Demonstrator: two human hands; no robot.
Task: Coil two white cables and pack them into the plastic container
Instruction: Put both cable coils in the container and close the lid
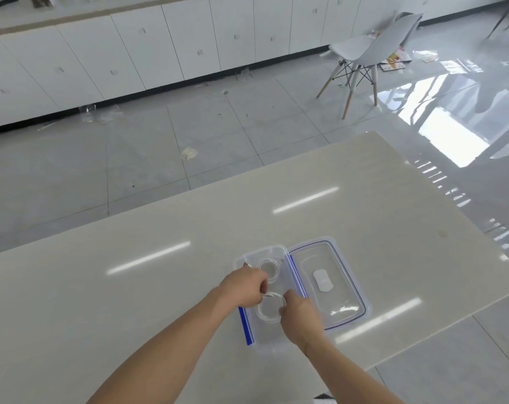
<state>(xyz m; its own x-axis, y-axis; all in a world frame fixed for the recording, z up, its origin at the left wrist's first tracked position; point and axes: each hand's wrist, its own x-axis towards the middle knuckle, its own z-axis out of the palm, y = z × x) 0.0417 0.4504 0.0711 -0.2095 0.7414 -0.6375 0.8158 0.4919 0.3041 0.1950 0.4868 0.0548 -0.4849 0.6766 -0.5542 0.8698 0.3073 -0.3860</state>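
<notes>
A clear plastic container (265,341) with blue side clips lies open on the pale table (130,301). One coiled white cable (269,267) lies in its far end. A second coiled white cable (271,317) hangs over the container's middle, held between both hands. My left hand (244,288) pinches the coil's left upper side. My right hand (298,316) grips its right side with curled fingers.
The container's clear lid (329,282) with a blue seal lies flat right beside the container. A white chair (367,51) stands on the tiled floor beyond the table. White cabinets run along the far wall. The table's right edge is near the lid.
</notes>
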